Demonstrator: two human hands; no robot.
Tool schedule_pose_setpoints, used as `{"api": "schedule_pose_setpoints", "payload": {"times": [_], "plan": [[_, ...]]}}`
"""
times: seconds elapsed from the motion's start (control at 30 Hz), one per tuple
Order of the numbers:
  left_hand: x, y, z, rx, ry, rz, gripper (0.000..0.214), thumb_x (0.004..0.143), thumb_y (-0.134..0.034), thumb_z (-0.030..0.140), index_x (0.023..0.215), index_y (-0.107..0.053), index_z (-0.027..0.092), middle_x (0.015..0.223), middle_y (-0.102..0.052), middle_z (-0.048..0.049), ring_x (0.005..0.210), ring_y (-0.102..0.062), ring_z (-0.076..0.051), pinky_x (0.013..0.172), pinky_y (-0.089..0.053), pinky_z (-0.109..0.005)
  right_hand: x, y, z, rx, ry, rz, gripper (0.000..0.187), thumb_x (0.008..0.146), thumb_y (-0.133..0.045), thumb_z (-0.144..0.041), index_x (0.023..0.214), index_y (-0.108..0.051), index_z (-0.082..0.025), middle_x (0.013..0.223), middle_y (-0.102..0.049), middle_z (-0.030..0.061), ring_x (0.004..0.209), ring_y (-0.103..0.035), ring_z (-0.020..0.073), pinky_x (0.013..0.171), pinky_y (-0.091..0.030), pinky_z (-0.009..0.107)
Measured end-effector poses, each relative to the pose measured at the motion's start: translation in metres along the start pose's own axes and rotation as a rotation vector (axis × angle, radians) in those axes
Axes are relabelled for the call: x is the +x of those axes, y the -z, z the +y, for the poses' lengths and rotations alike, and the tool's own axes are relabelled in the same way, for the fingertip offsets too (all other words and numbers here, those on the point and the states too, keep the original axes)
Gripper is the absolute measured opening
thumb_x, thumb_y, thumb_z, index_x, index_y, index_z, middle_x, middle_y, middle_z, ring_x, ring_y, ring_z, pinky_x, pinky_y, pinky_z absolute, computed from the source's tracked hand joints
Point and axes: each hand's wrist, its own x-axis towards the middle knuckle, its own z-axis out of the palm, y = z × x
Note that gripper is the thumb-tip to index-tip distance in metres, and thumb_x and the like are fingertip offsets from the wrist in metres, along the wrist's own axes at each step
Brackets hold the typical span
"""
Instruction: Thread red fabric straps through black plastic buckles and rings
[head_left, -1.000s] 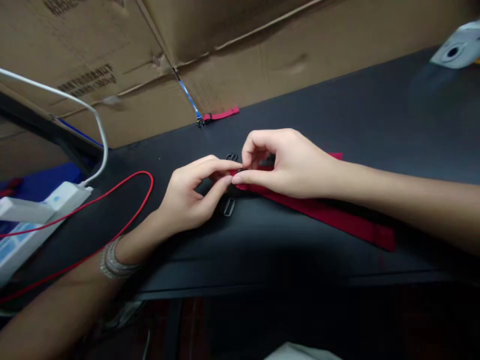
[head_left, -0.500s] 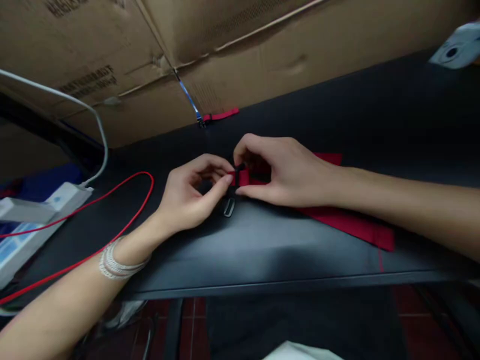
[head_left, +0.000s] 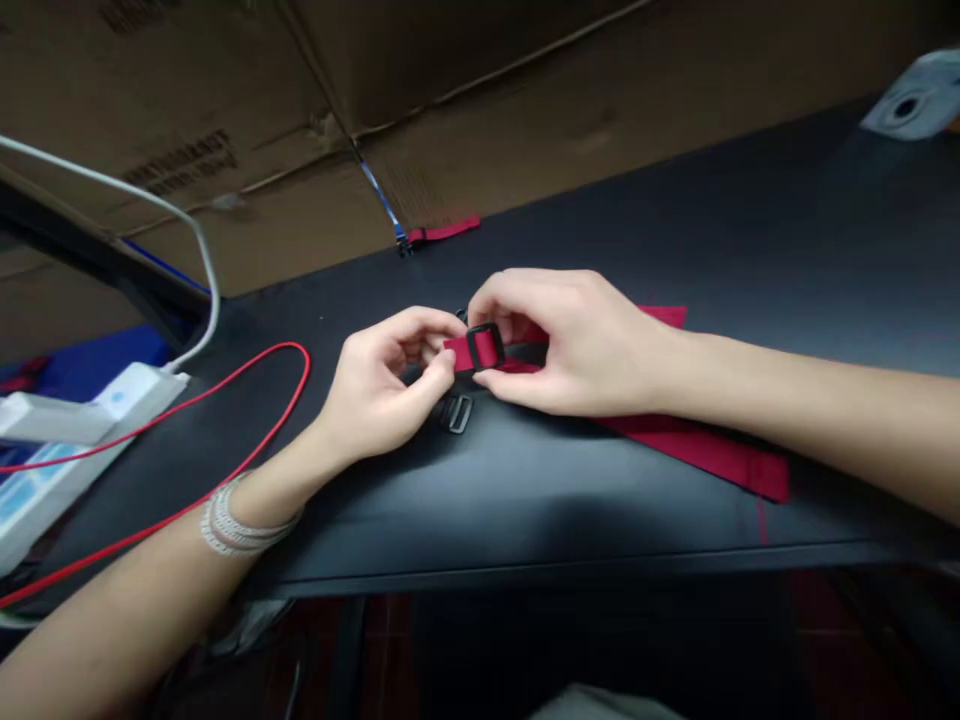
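Note:
My left hand pinches the short end of a red strap between thumb and fingers. That end comes through a black slider buckle, which my right hand grips by its edges with thumb and forefinger. Behind the right hand, the rest of the red webbing lies folded on the dark table in two lengths. A second black buckle rests on the table just below the left fingertips. Part of another black piece shows behind the fingers.
At the back, a red strap piece with black fittings lies against the cardboard. Left are a white power strip, a white cable and a red cord. A white device stands at the back right.
More of the strap's end now shows on the left of the slider, as the left fingers have drawn slightly left. The slider has turned to show its frame.

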Motion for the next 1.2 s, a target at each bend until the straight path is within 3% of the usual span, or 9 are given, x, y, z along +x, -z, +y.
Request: {"api": "schedule_pose_setpoints", "payload": {"times": [0.17, 0.33, 0.5, 0.7, 1.2], "plan": [[0.0001, -0.0011, -0.0002, -0.013, 0.015, -0.022, 0.027, 0.09, -0.069, 0.043, 0.088, -0.067, 0.016, 0.071, -0.067, -0.0012, 0.056, -0.058, -0.01, 0.053, -0.047, -0.021, -0.0005, 0.0, 0.0016, -0.095, 0.031, -0.032, 0.019, 0.082, -0.063, -0.03, 0.091, -0.064, -0.014, 0.089, -0.061, 0.0053, 0.075, -0.048, 0.0108, 0.069, -0.035, 0.025], [0.0008, 0.0002, 0.0004, -0.036, 0.005, -0.042, 0.023, 0.09, -0.068, 0.037, 0.081, -0.063, 0.016, 0.066, -0.06, 0.001, 0.056, -0.053, -0.008, 0.053, -0.043, -0.02, -0.0018, -0.0018, 0.0028, -0.16, 0.104, -0.033, 0.027, 0.088, -0.057, -0.035, 0.099, -0.069, -0.013, 0.093, -0.059, 0.0074, 0.079, -0.05, 0.0131, 0.073, -0.037, 0.028], [-0.0011, 0.0032, 0.0018, 0.013, -0.017, -0.099, 0.019, 0.092, -0.062, 0.029, 0.077, -0.06, 0.016, 0.067, -0.058, 0.0005, 0.06, -0.054, -0.01, 0.057, -0.044, -0.021, -0.0013, -0.0024, -0.001, -0.214, 0.143, -0.014, 0.024, 0.084, -0.06, -0.036, 0.09, -0.068, -0.014, 0.095, -0.057, 0.0094, 0.082, -0.048, 0.0155, 0.074, -0.039, 0.03], [-0.0022, 0.0038, 0.0045, 0.055, -0.055, -0.124, 0.021, 0.092, -0.057, 0.027, 0.074, -0.059, 0.017, 0.068, -0.059, -0.0007, 0.062, -0.052, -0.011, 0.059, -0.042, -0.023, 0.0006, -0.0006, -0.0049, -0.249, 0.092, -0.024, 0.025, 0.078, -0.062, -0.039, 0.079, -0.065, -0.015, 0.095, -0.056, 0.0095, 0.082, -0.047, 0.016, 0.073, -0.04, 0.032], [-0.0003, 0.0054, -0.0007, 0.078, -0.048, -0.096, 0.022, 0.091, -0.057, 0.028, 0.072, -0.057, 0.018, 0.066, -0.056, 0.0012, 0.06, -0.05, -0.011, 0.058, -0.039, -0.024, 0.0076, 0.0046, 0.002, -0.329, -0.057, -0.082, 0.031, 0.076, -0.067, -0.043, 0.083, -0.07, -0.013, 0.093, -0.06, 0.009, 0.075, -0.051, 0.0147, 0.075, -0.043, 0.033]]}}
